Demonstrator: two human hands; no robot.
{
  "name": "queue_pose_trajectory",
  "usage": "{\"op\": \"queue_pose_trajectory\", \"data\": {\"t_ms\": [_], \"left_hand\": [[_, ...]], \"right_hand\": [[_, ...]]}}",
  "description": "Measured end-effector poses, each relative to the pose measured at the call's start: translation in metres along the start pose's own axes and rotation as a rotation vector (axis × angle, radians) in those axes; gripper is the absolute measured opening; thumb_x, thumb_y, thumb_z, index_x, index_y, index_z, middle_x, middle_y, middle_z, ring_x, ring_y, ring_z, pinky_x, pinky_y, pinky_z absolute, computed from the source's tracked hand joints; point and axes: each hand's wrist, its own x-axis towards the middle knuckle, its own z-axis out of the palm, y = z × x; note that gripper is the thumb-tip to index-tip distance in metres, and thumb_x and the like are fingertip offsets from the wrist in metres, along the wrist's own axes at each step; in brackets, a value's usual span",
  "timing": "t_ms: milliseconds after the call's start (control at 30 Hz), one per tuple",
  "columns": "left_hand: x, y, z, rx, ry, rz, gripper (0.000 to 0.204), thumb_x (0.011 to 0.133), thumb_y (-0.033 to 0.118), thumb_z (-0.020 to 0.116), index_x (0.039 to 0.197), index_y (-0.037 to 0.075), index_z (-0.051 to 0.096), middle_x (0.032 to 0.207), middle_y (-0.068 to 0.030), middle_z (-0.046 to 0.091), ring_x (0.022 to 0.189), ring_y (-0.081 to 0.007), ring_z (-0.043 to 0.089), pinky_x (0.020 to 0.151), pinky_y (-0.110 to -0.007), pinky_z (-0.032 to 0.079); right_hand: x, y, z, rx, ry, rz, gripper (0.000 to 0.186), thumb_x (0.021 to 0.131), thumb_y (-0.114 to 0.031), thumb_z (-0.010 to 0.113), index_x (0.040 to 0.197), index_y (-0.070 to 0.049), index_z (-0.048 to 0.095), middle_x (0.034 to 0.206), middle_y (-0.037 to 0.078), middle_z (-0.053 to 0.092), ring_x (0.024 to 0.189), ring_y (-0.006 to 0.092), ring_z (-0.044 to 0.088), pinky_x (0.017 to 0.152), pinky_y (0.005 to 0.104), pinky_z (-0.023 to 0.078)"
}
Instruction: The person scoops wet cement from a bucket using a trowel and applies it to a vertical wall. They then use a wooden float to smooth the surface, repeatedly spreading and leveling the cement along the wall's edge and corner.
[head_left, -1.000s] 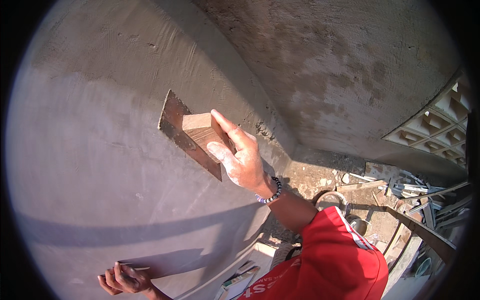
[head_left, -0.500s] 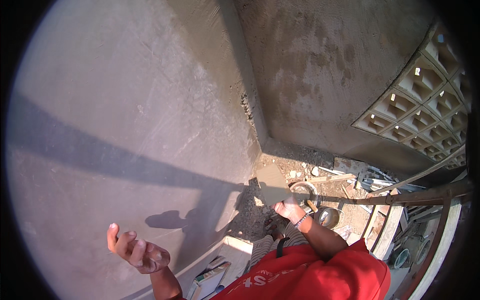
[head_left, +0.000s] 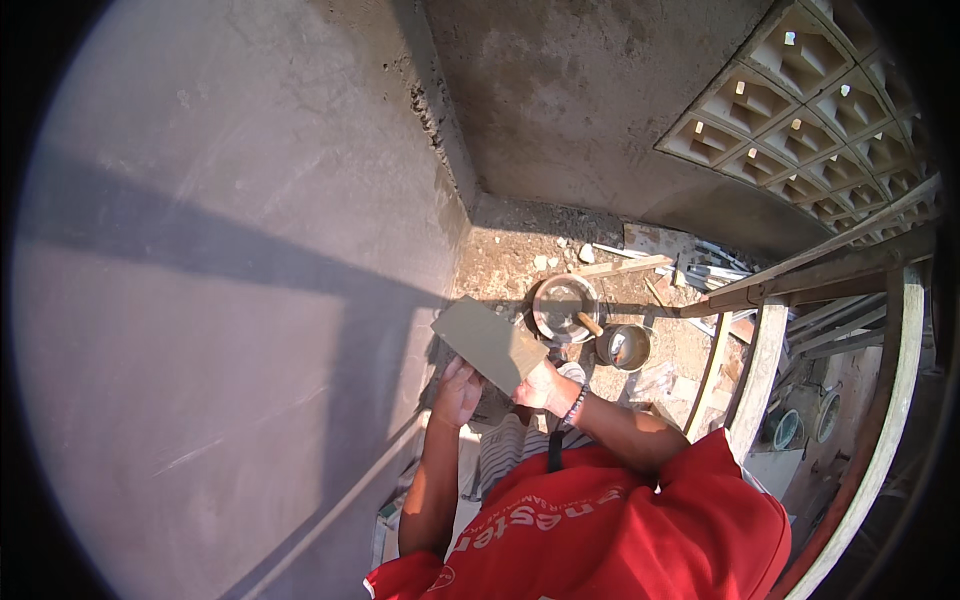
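Observation:
In front of my body I hold a flat, rectangular, grey-tan plastering float (head_left: 487, 338), its broad smooth face turned up; any handle underneath is hidden. My right hand (head_left: 540, 388), with a beaded bracelet at the wrist, is closed on its near right corner. Along the near left edge, my left hand (head_left: 459, 392) has its fingers bent up against the float, partly hidden behind it. The smooth plastered wall (head_left: 230, 330) rises close on the left, apart from both hands.
Beyond the float a round tub (head_left: 566, 308) stands on the rubble-strewn floor, with a wooden-handled tool (head_left: 590, 323) in it. Beside it is a dark bucket (head_left: 624, 347). Wooden scaffold poles (head_left: 760, 360) stand at the right, below a wall of pierced blocks (head_left: 800, 130).
My left hand, raised with curled fingers and holding nothing before, has come right to the float's edge. The float has moved slightly left and nearer, and the view has shifted.

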Motion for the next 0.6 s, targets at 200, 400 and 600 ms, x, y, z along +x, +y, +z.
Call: {"op": "queue_pose_trajectory", "data": {"t_ms": [200,400,600], "left_hand": [[0.016,-0.049,-0.065,-0.123,0.088,-0.119,0.042,0.091,0.012,0.059,0.13,0.0,0.05,0.125,-0.0128,0.059,0.116,-0.0265,0.057,0.1,-0.042,0.047],[0.052,-0.117,-0.139,-0.359,0.328,-0.142,0.035,0.093,0.015,0.054,0.124,-0.001,0.055,0.122,-0.0137,0.062,0.112,-0.0266,0.06,0.1,-0.042,0.046],[0.092,-0.198,-0.209,-0.688,0.358,-0.265,0.035,0.096,0.02,0.048,0.123,-0.001,0.056,0.117,-0.0129,0.063,0.11,-0.0269,0.06,0.099,-0.043,0.047]], "right_hand": [[-0.005,-0.003,-0.073,-0.555,0.276,0.151,0.058,0.092,-0.056,0.053,0.124,-0.008,0.057,0.117,0.011,0.062,0.096,0.024,0.065,0.064,0.0395,0.055],[-0.022,-0.076,-0.311,-2.031,0.815,-0.212,0.022,0.085,-0.02,0.057,0.095,-0.001,0.062,0.087,0.022,0.066,0.08,0.0377,0.066,0.067,0.0459,0.053],[0.014,-0.184,-0.434,-2.336,1.182,-0.054,0.032,0.079,-0.01,0.059,0.11,-0.001,0.061,0.099,0.021,0.066,0.099,0.0373,0.062,0.077,0.0492,0.052]]}}
